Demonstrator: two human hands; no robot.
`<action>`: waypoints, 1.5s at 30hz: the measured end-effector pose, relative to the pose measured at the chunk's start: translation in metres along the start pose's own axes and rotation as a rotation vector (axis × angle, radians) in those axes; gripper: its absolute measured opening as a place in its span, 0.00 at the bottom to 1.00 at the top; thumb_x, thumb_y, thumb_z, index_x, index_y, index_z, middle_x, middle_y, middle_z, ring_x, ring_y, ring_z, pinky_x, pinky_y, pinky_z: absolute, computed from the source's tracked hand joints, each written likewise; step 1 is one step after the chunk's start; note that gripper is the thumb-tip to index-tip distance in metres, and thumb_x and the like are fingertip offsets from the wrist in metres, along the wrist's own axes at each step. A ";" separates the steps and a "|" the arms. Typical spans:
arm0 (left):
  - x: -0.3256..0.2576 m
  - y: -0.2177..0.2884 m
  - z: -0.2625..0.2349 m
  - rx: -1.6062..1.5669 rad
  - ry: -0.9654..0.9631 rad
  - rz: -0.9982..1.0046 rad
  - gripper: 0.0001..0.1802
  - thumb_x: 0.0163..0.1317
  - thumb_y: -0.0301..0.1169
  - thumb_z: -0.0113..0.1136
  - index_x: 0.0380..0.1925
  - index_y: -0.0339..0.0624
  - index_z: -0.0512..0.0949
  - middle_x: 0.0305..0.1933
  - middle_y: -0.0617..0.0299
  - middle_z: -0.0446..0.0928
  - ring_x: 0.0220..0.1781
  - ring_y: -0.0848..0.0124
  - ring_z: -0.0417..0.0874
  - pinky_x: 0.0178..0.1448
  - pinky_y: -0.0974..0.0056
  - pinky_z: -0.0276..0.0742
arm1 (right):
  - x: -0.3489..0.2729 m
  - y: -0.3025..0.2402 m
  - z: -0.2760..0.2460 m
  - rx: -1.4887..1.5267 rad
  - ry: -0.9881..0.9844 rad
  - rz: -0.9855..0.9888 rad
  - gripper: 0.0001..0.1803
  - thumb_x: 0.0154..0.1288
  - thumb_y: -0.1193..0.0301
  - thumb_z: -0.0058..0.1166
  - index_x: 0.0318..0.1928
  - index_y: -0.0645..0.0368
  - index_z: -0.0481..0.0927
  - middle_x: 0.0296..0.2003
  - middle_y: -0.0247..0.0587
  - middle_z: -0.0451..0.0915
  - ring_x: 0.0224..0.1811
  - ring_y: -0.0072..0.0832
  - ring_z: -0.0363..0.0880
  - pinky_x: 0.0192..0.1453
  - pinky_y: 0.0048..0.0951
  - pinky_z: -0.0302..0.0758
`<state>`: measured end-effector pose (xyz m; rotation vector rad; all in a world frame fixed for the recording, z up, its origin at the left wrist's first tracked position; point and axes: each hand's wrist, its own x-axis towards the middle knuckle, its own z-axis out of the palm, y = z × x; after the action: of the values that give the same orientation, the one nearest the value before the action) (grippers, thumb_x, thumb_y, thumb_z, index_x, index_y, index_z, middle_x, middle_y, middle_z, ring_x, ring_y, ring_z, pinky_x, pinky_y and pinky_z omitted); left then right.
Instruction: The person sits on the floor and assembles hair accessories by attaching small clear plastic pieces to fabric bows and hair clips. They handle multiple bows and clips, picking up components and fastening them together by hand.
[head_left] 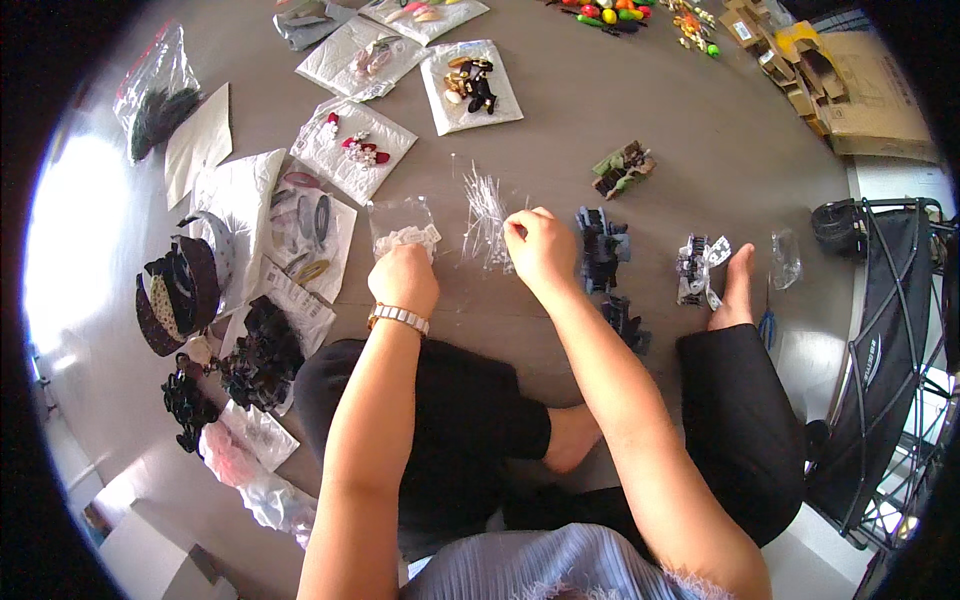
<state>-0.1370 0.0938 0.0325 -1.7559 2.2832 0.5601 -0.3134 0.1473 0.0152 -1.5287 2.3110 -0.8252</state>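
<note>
My left hand (404,280), with a metal-band watch at the wrist, is closed over the near edge of a clear plastic bag (398,214) of small white tags (408,238). Its fingertips are hidden from me. At the right side of a loose pile of thin, clear plastic strands (484,210), my right hand (543,250) is closed with thumb and fingers pinched together. Whatever the pinch holds is too small to make out. Just right of that hand lie dark blue-grey claw clips (603,248), with another claw clip (622,168) in green and brown farther off.
White padded mailers (352,178) with hair clips on top lie at the far left. Headbands (180,290) and black scrunchies (262,355) sit at left. A patterned claw clip (692,270) is beside my foot. Cardboard boxes (870,100) and a black folding frame (872,350) stand at right.
</note>
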 end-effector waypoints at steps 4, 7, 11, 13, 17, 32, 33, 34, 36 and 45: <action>0.000 -0.002 0.007 0.001 0.018 0.045 0.07 0.46 0.27 0.57 0.24 0.37 0.81 0.33 0.47 0.80 0.38 0.55 0.82 0.42 0.56 0.79 | -0.002 -0.003 -0.015 0.172 -0.011 0.080 0.05 0.53 0.71 0.58 0.30 0.59 0.81 0.24 0.41 0.81 0.25 0.30 0.81 0.30 0.28 0.74; 0.001 -0.005 0.010 -0.009 0.003 0.049 0.06 0.48 0.26 0.55 0.24 0.37 0.80 0.32 0.47 0.80 0.37 0.55 0.83 0.41 0.57 0.79 | -0.003 -0.001 -0.025 0.300 -0.065 0.124 0.06 0.55 0.73 0.58 0.31 0.63 0.81 0.22 0.41 0.81 0.24 0.23 0.80 0.30 0.23 0.74; 0.002 -0.007 0.008 -0.014 -0.013 0.116 0.05 0.48 0.26 0.56 0.23 0.38 0.80 0.31 0.48 0.80 0.35 0.55 0.83 0.40 0.57 0.79 | -0.003 0.003 -0.032 0.402 -0.175 0.212 0.07 0.55 0.73 0.58 0.32 0.64 0.81 0.22 0.39 0.81 0.23 0.20 0.79 0.28 0.21 0.73; 0.001 -0.007 0.002 -0.117 -0.005 0.152 0.06 0.48 0.27 0.56 0.24 0.37 0.80 0.30 0.48 0.80 0.35 0.54 0.82 0.40 0.57 0.79 | -0.002 0.004 -0.035 0.535 -0.273 0.296 0.07 0.54 0.72 0.58 0.32 0.63 0.82 0.22 0.40 0.81 0.23 0.23 0.80 0.27 0.24 0.73; -0.002 -0.006 -0.024 -0.682 -0.052 0.118 0.06 0.48 0.26 0.60 0.25 0.35 0.80 0.23 0.53 0.79 0.26 0.65 0.81 0.33 0.63 0.77 | -0.003 -0.003 -0.041 0.747 -0.289 0.391 0.06 0.58 0.73 0.58 0.33 0.63 0.81 0.23 0.35 0.81 0.22 0.15 0.74 0.25 0.18 0.69; -0.002 -0.013 -0.058 -1.289 -0.098 -0.091 0.04 0.54 0.22 0.56 0.31 0.34 0.75 0.26 0.62 0.76 0.25 0.74 0.79 0.30 0.71 0.76 | -0.012 -0.025 -0.042 1.000 -0.319 0.486 0.06 0.61 0.70 0.56 0.36 0.60 0.80 0.24 0.31 0.77 0.19 0.12 0.68 0.22 0.15 0.62; -0.003 -0.015 -0.058 -1.289 -0.097 -0.090 0.05 0.53 0.22 0.56 0.31 0.34 0.75 0.26 0.62 0.76 0.25 0.74 0.78 0.30 0.71 0.76 | -0.012 -0.025 -0.039 1.000 -0.323 0.485 0.06 0.61 0.71 0.55 0.37 0.60 0.80 0.24 0.31 0.78 0.19 0.12 0.68 0.22 0.15 0.61; -0.003 -0.016 -0.059 -1.292 -0.099 -0.094 0.06 0.53 0.22 0.55 0.32 0.33 0.76 0.26 0.62 0.76 0.25 0.74 0.78 0.30 0.71 0.75 | -0.012 -0.025 -0.036 0.977 -0.319 0.533 0.07 0.61 0.71 0.55 0.38 0.60 0.80 0.24 0.32 0.78 0.19 0.12 0.67 0.21 0.15 0.61; -0.003 -0.018 -0.059 -1.291 -0.103 -0.090 0.07 0.53 0.22 0.55 0.33 0.33 0.76 0.26 0.62 0.76 0.25 0.75 0.78 0.30 0.71 0.75 | -0.011 -0.028 -0.029 0.935 -0.290 0.466 0.08 0.62 0.73 0.53 0.41 0.60 0.80 0.25 0.32 0.78 0.20 0.12 0.68 0.22 0.16 0.63; 0.004 -0.015 -0.055 -1.258 -0.133 -0.025 0.08 0.53 0.21 0.53 0.32 0.31 0.77 0.24 0.62 0.76 0.23 0.76 0.76 0.27 0.72 0.74 | 0.006 -0.051 0.008 0.163 -0.051 -0.295 0.20 0.48 0.70 0.60 0.45 0.59 0.79 0.38 0.42 0.77 0.38 0.36 0.78 0.40 0.34 0.76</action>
<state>-0.1200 0.0644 0.0785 -1.9717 1.8293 2.3586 -0.2729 0.1247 0.0389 -1.8179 1.9552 -1.0041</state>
